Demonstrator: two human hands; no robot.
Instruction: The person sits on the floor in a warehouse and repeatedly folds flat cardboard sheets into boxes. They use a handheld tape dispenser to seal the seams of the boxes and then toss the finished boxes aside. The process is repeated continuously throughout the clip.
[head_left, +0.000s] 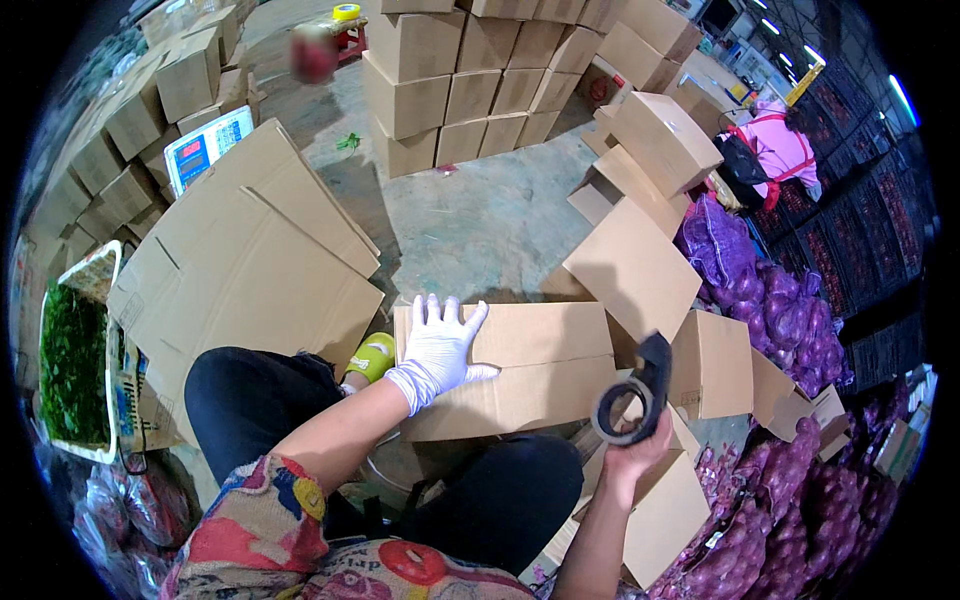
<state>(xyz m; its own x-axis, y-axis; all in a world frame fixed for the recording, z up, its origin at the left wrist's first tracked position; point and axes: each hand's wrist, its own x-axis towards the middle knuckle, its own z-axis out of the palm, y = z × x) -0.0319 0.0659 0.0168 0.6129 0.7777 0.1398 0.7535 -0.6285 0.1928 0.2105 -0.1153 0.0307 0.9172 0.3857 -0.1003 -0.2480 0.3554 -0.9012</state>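
Observation:
A closed cardboard box (536, 375) lies before me between my knees, a seam running along its upper face. My left hand (442, 349), in a thin white glove, presses flat on the left end of that face with fingers spread. To the right of the box, my bare right hand (641, 442) grips a black tape dispenser (654, 371). The dispenser carries a roll of tape (602, 411) and is held up, apart from the box. How the fingers wrap its handle is partly hidden.
Flattened cardboard sheets (262, 285) lie to the left, near a digital scale (208, 146) and a basket of greens (75, 367). Stacked boxes (480, 82) stand ahead. Open boxes (709, 364) and net sacks of onions (780, 315) crowd the right. A person in pink (780, 150) is farther back.

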